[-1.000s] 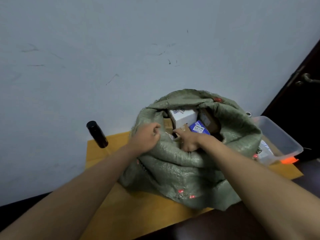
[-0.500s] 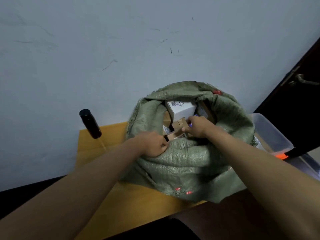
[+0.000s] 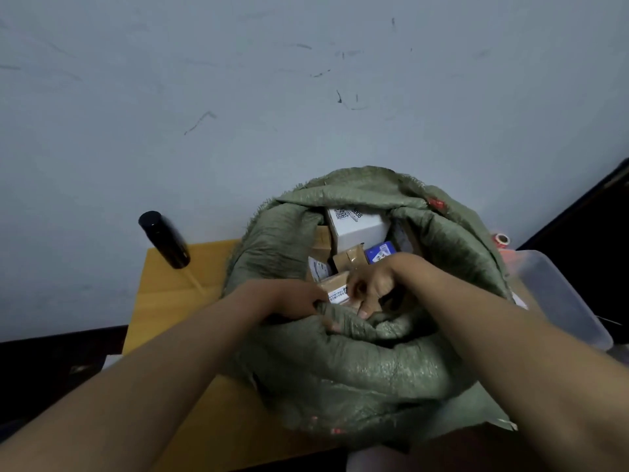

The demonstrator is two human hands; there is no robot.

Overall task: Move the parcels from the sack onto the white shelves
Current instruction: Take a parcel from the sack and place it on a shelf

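a black bottle (image 3: 164,239) and clear tub (image 3: 558,294) flank the green sack (image 3: 357,362) on the bench (image 3: 163,287). its rim is clutched by the left hand (image 3: 289,301); a brown labelled parcel (image 3: 335,290) is clamped in the right hand (image 3: 374,284).

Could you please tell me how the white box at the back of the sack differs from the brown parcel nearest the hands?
The white box is white and blocky; the brown parcel is brown and flatter. The white box sits at the far side of the sack, untouched; the brown parcel lies at the near rim, where the right hand grips it. The left hand holds the rim. Both carry printed labels and remain inside the sack.
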